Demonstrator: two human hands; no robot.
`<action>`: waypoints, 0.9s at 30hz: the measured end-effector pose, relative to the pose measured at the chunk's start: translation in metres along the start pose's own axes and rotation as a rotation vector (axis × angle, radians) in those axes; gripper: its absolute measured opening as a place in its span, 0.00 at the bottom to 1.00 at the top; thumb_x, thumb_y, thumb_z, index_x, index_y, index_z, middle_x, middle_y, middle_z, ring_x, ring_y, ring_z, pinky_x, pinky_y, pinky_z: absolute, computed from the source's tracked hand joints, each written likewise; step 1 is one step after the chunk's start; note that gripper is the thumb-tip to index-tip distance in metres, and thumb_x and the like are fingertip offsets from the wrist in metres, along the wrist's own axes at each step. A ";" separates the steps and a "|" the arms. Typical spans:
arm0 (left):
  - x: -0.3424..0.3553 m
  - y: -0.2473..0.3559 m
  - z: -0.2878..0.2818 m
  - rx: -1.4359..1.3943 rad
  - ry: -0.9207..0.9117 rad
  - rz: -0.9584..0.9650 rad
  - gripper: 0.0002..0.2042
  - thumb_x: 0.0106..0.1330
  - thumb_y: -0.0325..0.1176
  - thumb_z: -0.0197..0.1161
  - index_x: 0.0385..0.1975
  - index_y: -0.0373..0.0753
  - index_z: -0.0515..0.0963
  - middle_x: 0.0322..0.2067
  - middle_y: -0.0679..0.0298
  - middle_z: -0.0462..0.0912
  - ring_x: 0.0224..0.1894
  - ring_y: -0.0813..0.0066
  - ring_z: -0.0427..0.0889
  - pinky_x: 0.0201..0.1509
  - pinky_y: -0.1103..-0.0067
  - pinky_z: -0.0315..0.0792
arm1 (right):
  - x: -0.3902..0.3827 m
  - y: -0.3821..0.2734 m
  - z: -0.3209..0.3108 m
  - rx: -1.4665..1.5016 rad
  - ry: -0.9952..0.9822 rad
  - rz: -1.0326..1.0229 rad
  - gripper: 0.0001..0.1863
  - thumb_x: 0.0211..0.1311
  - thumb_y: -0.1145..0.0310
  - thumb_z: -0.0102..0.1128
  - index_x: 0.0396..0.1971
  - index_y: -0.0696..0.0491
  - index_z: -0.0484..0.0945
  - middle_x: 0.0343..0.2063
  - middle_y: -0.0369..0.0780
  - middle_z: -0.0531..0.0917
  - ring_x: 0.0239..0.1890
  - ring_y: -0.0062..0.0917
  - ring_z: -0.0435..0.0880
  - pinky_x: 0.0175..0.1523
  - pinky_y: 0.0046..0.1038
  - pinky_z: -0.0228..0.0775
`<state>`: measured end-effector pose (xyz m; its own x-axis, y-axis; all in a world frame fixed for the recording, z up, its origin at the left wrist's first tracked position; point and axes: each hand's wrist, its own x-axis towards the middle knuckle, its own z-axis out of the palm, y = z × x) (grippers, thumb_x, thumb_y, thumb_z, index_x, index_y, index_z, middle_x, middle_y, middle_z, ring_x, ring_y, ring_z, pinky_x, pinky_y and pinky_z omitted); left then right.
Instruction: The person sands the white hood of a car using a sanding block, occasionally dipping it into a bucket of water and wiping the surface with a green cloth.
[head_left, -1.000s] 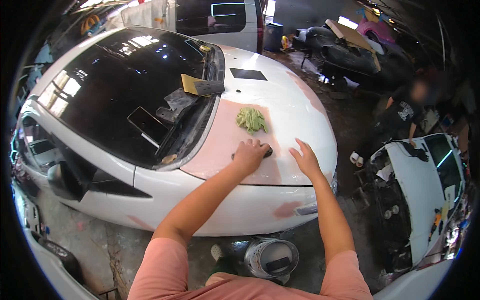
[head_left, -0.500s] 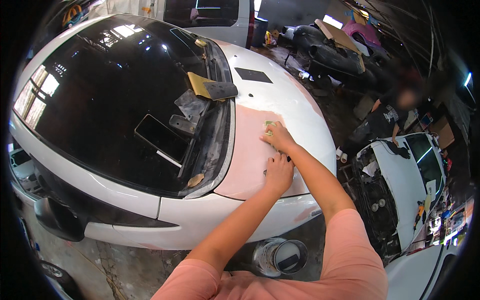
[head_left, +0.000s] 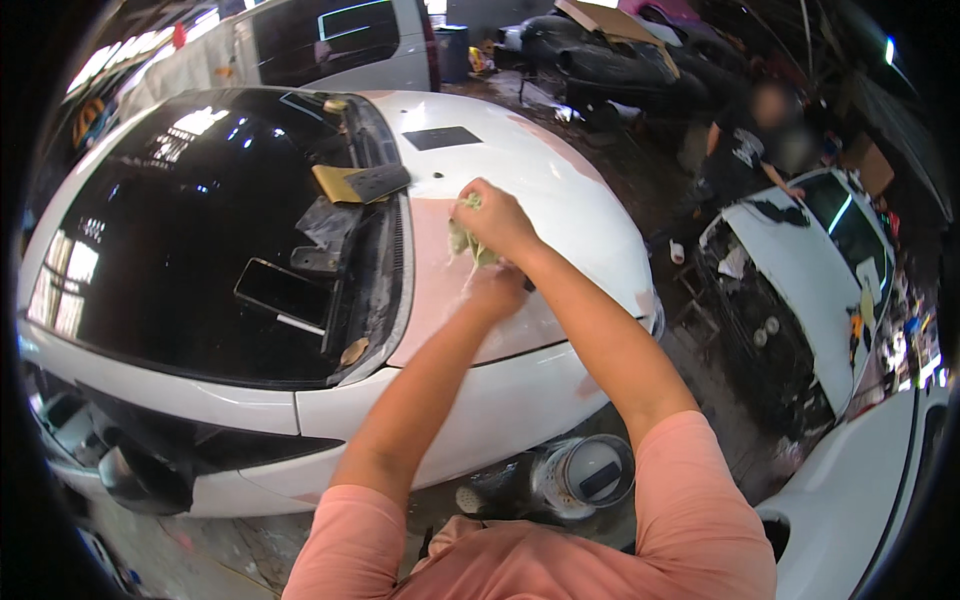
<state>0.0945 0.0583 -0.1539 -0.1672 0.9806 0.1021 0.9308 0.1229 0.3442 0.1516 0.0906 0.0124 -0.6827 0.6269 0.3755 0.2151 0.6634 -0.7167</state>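
Note:
My right hand point(head_left: 500, 218) is closed on a crumpled pale green cloth point(head_left: 470, 240), raised above the pinkish patch point(head_left: 430, 270) of a white car's hood point(head_left: 560, 210). The cloth hangs down in folds. Just below it, my left hand point(head_left: 495, 292) rests low over the same patch, blurred and partly covered by the right hand. A small dark edge point(head_left: 528, 285) sticks out beside the left fingers; the rest of that thing is hidden. Wet-looking streaks show on the patch around the left hand.
A dark sheet point(head_left: 442, 138) lies on the hood. By the wipers are folded sandpaper point(head_left: 345, 184), a phone point(head_left: 283, 290) and a dry leaf point(head_left: 354, 351). A bucket point(head_left: 632, 470) with a dark block stands below the fender. A person point(head_left: 745, 145) leans at another white car point(head_left: 790, 290).
My right hand has lifted the cloth off the hood, and it now hangs more loosely. My left hand has moved closer beneath it. The whole view has shifted.

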 end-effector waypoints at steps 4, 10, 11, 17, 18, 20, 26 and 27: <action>-0.031 0.040 -0.059 0.075 -0.025 0.129 0.24 0.68 0.42 0.62 0.65 0.50 0.80 0.57 0.53 0.82 0.62 0.50 0.79 0.66 0.58 0.74 | -0.038 0.114 -0.057 0.184 0.373 0.201 0.21 0.63 0.56 0.70 0.47 0.56 0.81 0.43 0.53 0.86 0.48 0.49 0.86 0.56 0.46 0.77; -0.036 0.050 -0.069 0.104 -0.046 0.040 0.25 0.74 0.49 0.63 0.68 0.50 0.77 0.60 0.61 0.83 0.65 0.50 0.76 0.68 0.60 0.73 | -0.155 0.225 -0.053 0.028 0.696 0.366 0.25 0.67 0.58 0.70 0.56 0.56 0.76 0.56 0.54 0.78 0.59 0.49 0.78 0.62 0.44 0.72; -0.035 0.053 -0.067 0.091 -0.025 0.039 0.24 0.74 0.49 0.63 0.68 0.49 0.78 0.60 0.61 0.83 0.65 0.51 0.76 0.68 0.60 0.73 | -0.168 0.237 -0.049 0.017 0.716 0.361 0.25 0.67 0.58 0.70 0.57 0.56 0.76 0.57 0.54 0.78 0.59 0.49 0.77 0.62 0.45 0.72; -0.065 0.030 -0.084 0.191 -0.141 0.116 0.24 0.74 0.50 0.64 0.64 0.44 0.80 0.60 0.59 0.82 0.65 0.52 0.76 0.68 0.59 0.72 | -0.183 0.266 -0.042 -0.143 0.799 0.206 0.27 0.64 0.59 0.73 0.58 0.55 0.76 0.57 0.53 0.77 0.60 0.52 0.77 0.64 0.49 0.71; -0.070 0.029 -0.084 0.189 -0.145 0.126 0.24 0.74 0.49 0.64 0.64 0.44 0.80 0.59 0.58 0.82 0.65 0.52 0.76 0.68 0.59 0.72 | -0.184 0.268 -0.043 -0.160 0.812 0.206 0.27 0.64 0.59 0.73 0.59 0.54 0.76 0.58 0.53 0.77 0.60 0.52 0.77 0.64 0.50 0.71; -0.063 0.033 -0.084 0.179 -0.126 0.128 0.22 0.74 0.50 0.63 0.62 0.45 0.82 0.58 0.57 0.82 0.64 0.53 0.77 0.68 0.60 0.72 | -0.182 0.264 -0.040 -0.188 0.801 0.232 0.28 0.63 0.59 0.74 0.59 0.54 0.76 0.58 0.52 0.77 0.61 0.52 0.77 0.63 0.51 0.72; 0.047 0.087 -0.022 0.145 -0.066 0.039 0.20 0.75 0.51 0.61 0.54 0.42 0.85 0.52 0.55 0.83 0.61 0.54 0.79 0.64 0.60 0.74 | -0.186 0.264 -0.028 -0.203 0.795 0.217 0.28 0.63 0.59 0.73 0.59 0.54 0.76 0.58 0.52 0.77 0.60 0.52 0.78 0.64 0.51 0.71; 0.049 0.090 -0.022 0.131 -0.074 0.035 0.20 0.74 0.50 0.62 0.54 0.42 0.85 0.50 0.54 0.83 0.59 0.52 0.80 0.63 0.60 0.75 | -0.187 0.265 -0.032 -0.185 0.779 0.241 0.28 0.63 0.59 0.73 0.59 0.54 0.76 0.58 0.52 0.77 0.60 0.52 0.78 0.64 0.50 0.71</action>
<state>0.1626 0.1143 -0.0974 -0.1142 0.9926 0.0409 0.9708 0.1027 0.2168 0.3586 0.1620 -0.2290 0.0599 0.8182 0.5717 0.4513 0.4887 -0.7467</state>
